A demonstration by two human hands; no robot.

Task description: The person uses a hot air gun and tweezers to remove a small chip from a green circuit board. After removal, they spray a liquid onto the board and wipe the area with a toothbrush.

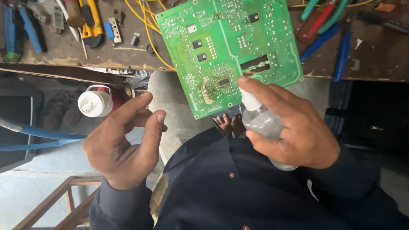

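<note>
My right hand [294, 127] is wrapped around a small clear plastic spray bottle [262, 121] with a white nozzle, the forefinger resting on top of the nozzle. The nozzle points at a green circuit board [230, 47] that lies half over the workbench edge, solder side up. My left hand [125, 142] hovers empty to the left, fingers loosely curled and apart, touching nothing. My dark blue sleeves and shirt fill the bottom of the view.
The wooden workbench [64, 57] holds a yellow utility knife [91, 23], blue-handled pliers [19, 30], yellow wires [147, 25] and red and blue tools [324, 25]. Below stand a white-capped jug [96, 102], blue hoses [42, 138] and a wooden frame [59, 204].
</note>
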